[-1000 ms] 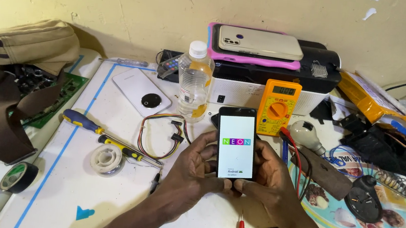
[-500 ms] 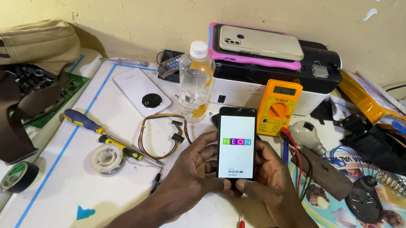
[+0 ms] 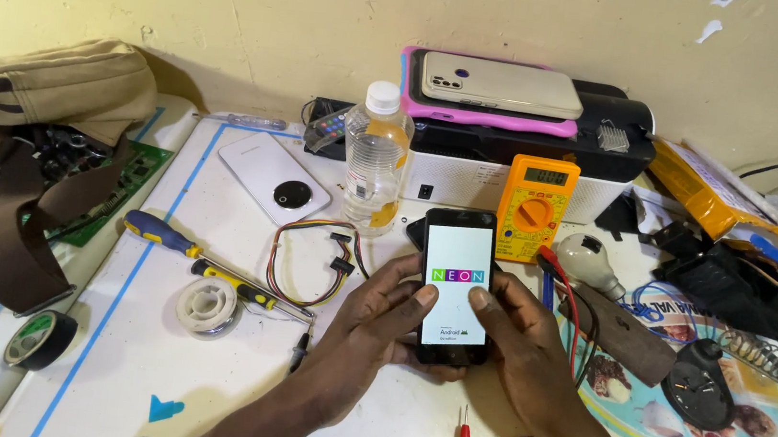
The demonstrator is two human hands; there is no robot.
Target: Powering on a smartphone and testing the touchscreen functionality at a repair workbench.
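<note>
We hold the black smartphone (image 3: 455, 286) upright between both hands above the white table (image 3: 200, 363), its long axis pointing away from us; our left hand (image 3: 384, 329) and right hand (image 3: 513, 342) close around its lower half, both thumbs on the lit screen, equally near.

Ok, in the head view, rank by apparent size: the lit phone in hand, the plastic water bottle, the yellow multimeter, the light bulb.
1. Lit phone, held by left hand and right hand; it is nearest the camera, so unsure.
2. Water bottle, close to it.
3. Multimeter.
4. Light bulb.
</note>
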